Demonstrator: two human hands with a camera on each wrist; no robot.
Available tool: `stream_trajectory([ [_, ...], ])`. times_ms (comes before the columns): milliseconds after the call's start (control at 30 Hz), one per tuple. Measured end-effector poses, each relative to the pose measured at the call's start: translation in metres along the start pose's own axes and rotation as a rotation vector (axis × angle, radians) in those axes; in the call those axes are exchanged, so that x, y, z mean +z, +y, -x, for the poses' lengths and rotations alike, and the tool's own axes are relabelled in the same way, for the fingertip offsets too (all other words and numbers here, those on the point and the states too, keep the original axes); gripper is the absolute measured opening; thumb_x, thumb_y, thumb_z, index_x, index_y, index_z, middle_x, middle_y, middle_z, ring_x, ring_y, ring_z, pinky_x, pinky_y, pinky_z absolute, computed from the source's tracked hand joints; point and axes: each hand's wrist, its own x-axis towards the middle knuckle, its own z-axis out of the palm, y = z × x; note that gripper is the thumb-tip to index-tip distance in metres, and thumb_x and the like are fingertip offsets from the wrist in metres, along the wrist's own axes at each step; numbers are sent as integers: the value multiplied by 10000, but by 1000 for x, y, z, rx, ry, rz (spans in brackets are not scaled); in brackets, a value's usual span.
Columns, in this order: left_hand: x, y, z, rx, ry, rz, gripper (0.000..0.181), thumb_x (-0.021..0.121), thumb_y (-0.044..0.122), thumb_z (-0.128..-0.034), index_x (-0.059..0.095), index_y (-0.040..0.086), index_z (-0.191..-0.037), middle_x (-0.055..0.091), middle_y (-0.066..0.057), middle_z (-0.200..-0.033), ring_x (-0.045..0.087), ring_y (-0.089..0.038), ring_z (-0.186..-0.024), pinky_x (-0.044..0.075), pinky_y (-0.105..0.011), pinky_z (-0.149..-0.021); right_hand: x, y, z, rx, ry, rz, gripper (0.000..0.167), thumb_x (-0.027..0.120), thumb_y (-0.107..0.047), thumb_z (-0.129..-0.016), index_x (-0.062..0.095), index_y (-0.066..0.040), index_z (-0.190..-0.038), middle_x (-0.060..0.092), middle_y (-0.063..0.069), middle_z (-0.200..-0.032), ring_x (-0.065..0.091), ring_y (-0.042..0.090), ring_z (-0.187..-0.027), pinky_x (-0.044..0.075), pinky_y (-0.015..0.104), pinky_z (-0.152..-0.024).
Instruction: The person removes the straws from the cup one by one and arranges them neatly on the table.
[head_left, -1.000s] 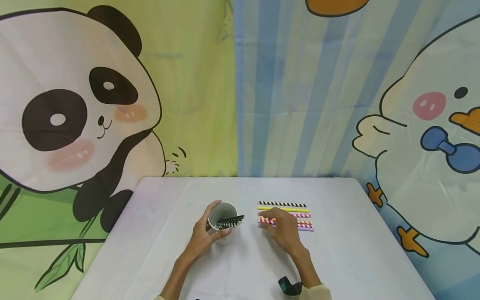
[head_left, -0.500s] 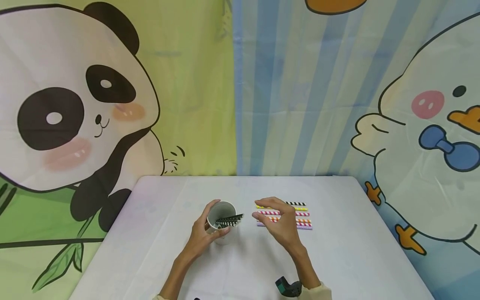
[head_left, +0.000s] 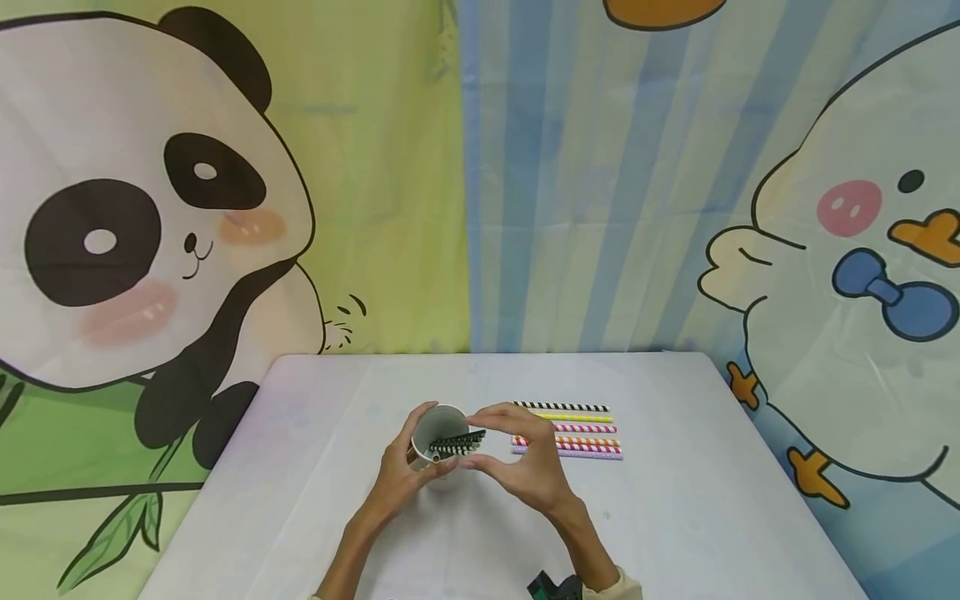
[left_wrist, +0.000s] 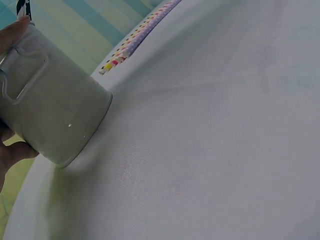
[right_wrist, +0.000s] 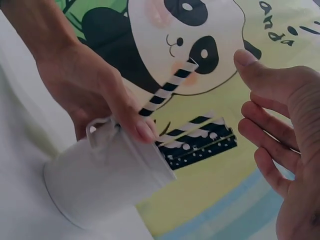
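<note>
My left hand (head_left: 397,471) grips a white mug (left_wrist: 65,100), with the thumb at its rim and the other fingers round its far side. The mug is tilted, mouth toward me in the head view. Inside it, several black-and-white paper straws (head_left: 459,443) lean out over the right of the rim; the right wrist view shows stripes and dots on these straws (right_wrist: 205,142). Just right of the mug's mouth is my right hand (head_left: 528,462), thumb and fingers spread apart around the straw ends. It holds nothing; the right wrist view shows a gap between it and the straws.
Right of the mug, a row of colored paper straws (head_left: 585,429) lies on the white table (head_left: 697,517): black-striped, yellow, pink, orange and purple. A dark device (head_left: 555,587) sits at my right wrist. Printed panda and duck curtains (head_left: 375,208) hang behind the table.
My right hand has lifted off the straw row, with its fingers spread, and moved left to the mug's mouth. The left hand and mug have stayed in place.
</note>
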Motion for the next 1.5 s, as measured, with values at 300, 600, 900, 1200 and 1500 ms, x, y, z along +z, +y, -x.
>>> stream_trajectory([
  [300,-2,-3,1,36,7,-9,907,865,221,-915,387,233,-1686,618,-127,-1550,665,-373,-1325,579,-552,-1070,22,-5,-1,-45,-24,131,480,1030,-145,-721,860,-205,-1165,819,-47,-1101,743,166,-1065,497,385,-951],
  [600,-2,-4,1,46,12,-21,880,852,187,-932,395,220,-1683,614,-85,-1560,654,-310,-1364,579,-439,-1077,34,0,-1,-109,-63,262,406,1043,-219,-700,888,-189,-1074,803,-89,-1044,730,151,-1105,494,384,-960],
  [900,-4,-7,0,80,-23,-19,959,895,335,-928,347,223,-1707,578,-119,-1592,648,-347,-1383,565,-417,-1110,40,3,-1,-132,-92,321,285,1021,-164,-733,894,-212,-984,825,-93,-982,736,168,-1123,471,406,-962],
  [1200,-4,-3,1,86,-27,-15,962,897,333,-926,346,207,-1705,582,-136,-1590,669,-341,-1357,572,-451,-1100,41,3,-1,-101,-106,288,242,1001,-123,-767,892,-206,-966,828,-98,-981,733,138,-1110,476,414,-976],
  [1500,-4,-6,1,88,-21,-20,955,886,429,-927,356,248,-1701,594,-114,-1580,674,-324,-1349,577,-420,-1086,41,0,-3,-67,-117,222,217,975,-121,-805,891,-199,-989,828,-98,-1001,736,124,-1093,485,415,-992],
])
